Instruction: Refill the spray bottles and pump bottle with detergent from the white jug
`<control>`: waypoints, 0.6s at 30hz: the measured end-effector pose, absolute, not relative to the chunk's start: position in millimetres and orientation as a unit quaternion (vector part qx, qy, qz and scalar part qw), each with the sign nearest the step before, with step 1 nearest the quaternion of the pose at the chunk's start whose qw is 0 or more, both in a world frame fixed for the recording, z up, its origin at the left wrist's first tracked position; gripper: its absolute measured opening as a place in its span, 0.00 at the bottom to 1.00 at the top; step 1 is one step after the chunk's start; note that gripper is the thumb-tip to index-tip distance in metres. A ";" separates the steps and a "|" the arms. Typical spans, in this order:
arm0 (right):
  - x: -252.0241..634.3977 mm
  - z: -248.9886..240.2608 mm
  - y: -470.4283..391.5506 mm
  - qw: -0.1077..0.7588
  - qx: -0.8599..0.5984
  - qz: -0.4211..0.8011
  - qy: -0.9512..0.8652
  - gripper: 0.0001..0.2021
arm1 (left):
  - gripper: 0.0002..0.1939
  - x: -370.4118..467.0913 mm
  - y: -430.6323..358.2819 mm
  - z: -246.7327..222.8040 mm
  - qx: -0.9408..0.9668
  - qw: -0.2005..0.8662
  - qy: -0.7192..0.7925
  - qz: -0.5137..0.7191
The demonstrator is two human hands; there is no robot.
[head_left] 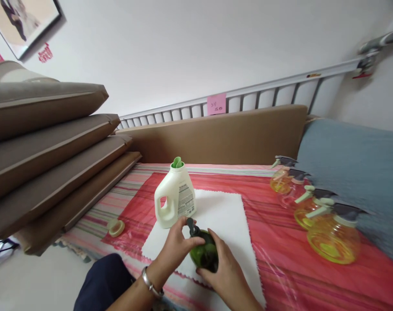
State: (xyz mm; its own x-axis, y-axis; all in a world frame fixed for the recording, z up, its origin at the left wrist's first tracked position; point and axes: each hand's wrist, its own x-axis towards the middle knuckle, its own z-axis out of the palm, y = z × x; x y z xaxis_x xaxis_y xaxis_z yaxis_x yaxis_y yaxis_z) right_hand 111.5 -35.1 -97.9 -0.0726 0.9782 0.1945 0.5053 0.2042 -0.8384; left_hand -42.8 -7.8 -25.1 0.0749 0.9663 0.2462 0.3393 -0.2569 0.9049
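Note:
A green bottle [203,255] with a dark pump top [193,227] stands over a white cloth with a zigzag edge [229,209]. My left hand [180,242], a silver bangle at its wrist, has its fingers closed round the pump top. Round the right side of the bottle's body curve the fingers of my right hand [223,265]. Just beyond my left hand, a large cream jug [170,194] with a handle and a printed label stands upright at the cloth's back left, its mouth uncapped and showing a green spout inside.
Several clear spray bottles [334,237] line the right side beside a blue-grey cushion [352,164]. A pale round cap [116,227] lies on the left of the red striped cover [134,207]. Brown cushions [54,151] are stacked at left.

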 end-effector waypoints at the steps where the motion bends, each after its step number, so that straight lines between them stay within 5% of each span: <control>1: 111.5 -98.9 -35.3 0.396 -0.554 0.299 -0.668 0.40 | 0.21 -41.2 -7.9 -25.4 0.647 0.340 0.505 0.459; 7: 113.1 -101.0 -34.3 0.401 -0.549 0.326 -0.657 0.41 | 0.21 -48.9 -4.8 -27.4 0.658 0.453 0.444 0.406; 18: 110.6 -109.3 -33.3 0.378 -0.545 0.358 -0.657 0.43 | 0.17 -49.2 -4.8 -29.2 0.643 0.477 0.422 0.425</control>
State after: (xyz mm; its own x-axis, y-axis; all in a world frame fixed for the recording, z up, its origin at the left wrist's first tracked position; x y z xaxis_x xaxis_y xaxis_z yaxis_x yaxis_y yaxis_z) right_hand 110.6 -33.3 -109.3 -0.1198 0.9870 0.1074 0.4458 0.1502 -0.8824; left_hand -49.2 -4.8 -29.2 0.2831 0.9483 0.1434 0.1377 -0.1881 0.9724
